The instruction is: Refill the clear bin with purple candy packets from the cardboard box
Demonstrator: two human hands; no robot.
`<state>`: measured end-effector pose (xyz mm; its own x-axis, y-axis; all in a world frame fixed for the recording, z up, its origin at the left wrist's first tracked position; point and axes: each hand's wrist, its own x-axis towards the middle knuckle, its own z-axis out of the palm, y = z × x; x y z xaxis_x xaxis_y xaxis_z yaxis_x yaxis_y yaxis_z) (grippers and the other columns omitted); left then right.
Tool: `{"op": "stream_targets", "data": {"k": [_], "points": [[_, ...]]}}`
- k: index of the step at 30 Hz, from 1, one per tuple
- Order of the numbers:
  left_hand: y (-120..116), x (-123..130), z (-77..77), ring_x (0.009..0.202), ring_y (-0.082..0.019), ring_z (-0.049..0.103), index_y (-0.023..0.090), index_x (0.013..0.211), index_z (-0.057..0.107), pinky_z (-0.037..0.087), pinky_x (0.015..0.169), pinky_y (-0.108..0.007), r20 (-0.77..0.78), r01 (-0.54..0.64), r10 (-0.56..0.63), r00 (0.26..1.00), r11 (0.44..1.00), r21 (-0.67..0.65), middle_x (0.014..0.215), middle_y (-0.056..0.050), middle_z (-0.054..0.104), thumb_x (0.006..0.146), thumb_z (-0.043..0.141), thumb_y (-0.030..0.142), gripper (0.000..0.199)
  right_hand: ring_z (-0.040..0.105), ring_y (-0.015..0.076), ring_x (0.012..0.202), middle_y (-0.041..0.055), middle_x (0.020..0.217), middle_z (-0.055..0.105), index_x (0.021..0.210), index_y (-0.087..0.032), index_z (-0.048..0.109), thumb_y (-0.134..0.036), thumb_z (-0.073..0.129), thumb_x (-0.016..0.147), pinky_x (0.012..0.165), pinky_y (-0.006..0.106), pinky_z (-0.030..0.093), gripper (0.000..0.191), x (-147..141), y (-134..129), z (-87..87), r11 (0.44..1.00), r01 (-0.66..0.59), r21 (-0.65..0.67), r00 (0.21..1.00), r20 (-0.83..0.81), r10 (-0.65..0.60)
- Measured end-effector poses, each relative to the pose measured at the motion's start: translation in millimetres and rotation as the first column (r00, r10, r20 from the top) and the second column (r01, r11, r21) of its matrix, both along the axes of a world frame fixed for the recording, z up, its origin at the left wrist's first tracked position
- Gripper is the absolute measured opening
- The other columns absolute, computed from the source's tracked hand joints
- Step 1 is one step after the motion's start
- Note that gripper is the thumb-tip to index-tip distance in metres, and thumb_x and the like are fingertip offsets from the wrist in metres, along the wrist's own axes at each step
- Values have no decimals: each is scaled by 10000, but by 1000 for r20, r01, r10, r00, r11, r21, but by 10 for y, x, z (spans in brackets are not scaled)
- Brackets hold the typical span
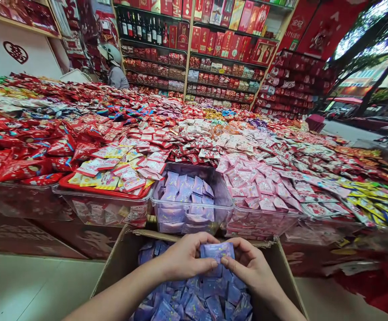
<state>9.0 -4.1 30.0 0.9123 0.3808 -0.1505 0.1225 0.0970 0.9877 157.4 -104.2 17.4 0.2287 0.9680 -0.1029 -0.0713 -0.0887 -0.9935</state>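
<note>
Both hands pinch small purple packets [216, 250] above an open cardboard box. My left hand [190, 255] grips the left side, thumb on the front. From the right, my right hand [249, 263] closes on the other edge with its thumb pressed to the lower corner. How many packets are between the fingers, I cannot tell. Below, the cardboard box [286, 272] holds many loose purple packets [197, 305] of the same look. Just beyond it stands a clear plastic bin [222, 200] partly filled with purple packets laid in rows.
Pink packets [261, 183] fill the bin on the right. A red tray [140, 194] with yellow and pink packets sits left, beside red packets [23, 151]. Shelves [187, 53] with bottles and boxes line the back. A person in a helmet [115, 67] is behind the display.
</note>
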Motion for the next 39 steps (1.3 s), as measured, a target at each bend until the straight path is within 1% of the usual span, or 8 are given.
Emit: {"op": "stream_targets", "data": {"k": [8,14,18,26,30,35,37,39], "points": [[-89,-28,-56,602,-83,488,184,1121,350,391,549,-193,123,3,-8,992,999,37,724,29,517,719,559,167,453,564,189,769,32,808,618,713,-201,575,-338,657,623,684,269,434,183,-71,-41,94,997,64,40,995,67,-67],[-64,-62,-40,643,-102,509,233,1233,290,387,561,-193,59,24,-38,998,973,229,818,-3,591,712,538,166,581,576,155,664,16,762,609,858,-238,462,-338,598,698,607,255,455,232,124,69,506,984,122,132,976,166,-143],[-13,-75,-124,628,-116,527,172,967,556,396,552,-185,-15,-10,18,1000,914,406,721,-11,601,754,477,220,232,549,120,510,-29,640,563,879,-240,369,-328,585,716,509,242,453,284,250,329,877,988,4,156,977,211,-38],[33,-130,-105,672,-131,588,202,979,586,421,579,-168,-67,70,-37,997,793,605,812,-18,657,734,492,214,263,453,90,610,-20,703,478,880,-192,403,-262,503,767,528,204,373,166,221,877,1229,937,-286,200,861,483,160],[11,-136,-50,667,-128,592,212,973,593,420,571,-163,-89,79,-29,996,768,635,809,-5,663,724,498,203,267,400,89,526,-56,595,415,888,-191,395,-211,456,758,473,200,307,145,232,1122,1250,920,-391,-14,626,729,277],[3,-148,-12,670,-129,590,207,977,594,419,573,-165,-99,105,-52,994,734,671,817,-4,663,731,498,208,264,422,116,559,0,633,508,792,-163,497,-120,477,645,479,218,260,155,137,1387,1188,861,-391,-326,26,931,364],[10,-152,-2,685,-131,592,201,985,590,419,587,-166,-98,116,-66,993,725,679,823,-7,662,737,495,206,267,436,123,569,24,664,548,751,-158,539,-109,476,623,484,223,261,151,76,1464,1134,803,-399,-442,-86,890,447],[19,-155,8,680,-129,591,193,983,592,416,586,-164,-100,126,-78,992,717,686,813,-10,661,738,493,197,264,442,119,552,20,652,565,736,-160,569,-108,494,603,473,215,269,162,33,1528,1073,740,-419,-526,-100,837,538]]}}
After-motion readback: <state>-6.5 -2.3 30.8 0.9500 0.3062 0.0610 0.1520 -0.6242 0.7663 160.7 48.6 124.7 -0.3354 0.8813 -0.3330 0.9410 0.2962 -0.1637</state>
